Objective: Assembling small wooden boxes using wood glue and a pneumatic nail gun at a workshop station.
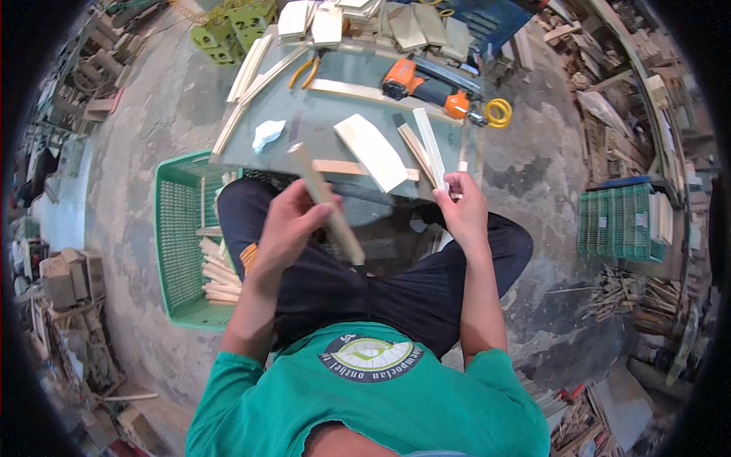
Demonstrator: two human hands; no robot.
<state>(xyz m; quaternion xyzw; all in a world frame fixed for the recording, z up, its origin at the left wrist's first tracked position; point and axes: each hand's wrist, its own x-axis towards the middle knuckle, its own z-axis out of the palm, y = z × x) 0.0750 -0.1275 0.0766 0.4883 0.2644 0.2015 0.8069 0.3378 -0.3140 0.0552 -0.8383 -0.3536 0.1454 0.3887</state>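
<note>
My left hand [293,222] is closed around the middle of a wooden strip [347,241], which slants above my lap and the near table edge. My right hand [466,209] has its fingers pinched on the near ends of wooden strips [431,145] at the table's right front; how many it grips is hard to make out. Between my hands lies a pale, slightly curved wooden board [371,151]. Under its near end, another wooden strip [343,167] runs along the front edge. A crumpled white scrap [268,135] sits left of them.
On the table [327,126] are an orange nail gun [426,85], orange-handled pliers [306,71] and long wooden strips [251,72]. Stacked boards [426,29] stand behind. A green basket [177,266] of wood pieces is at my left; green crates [618,222] stand right.
</note>
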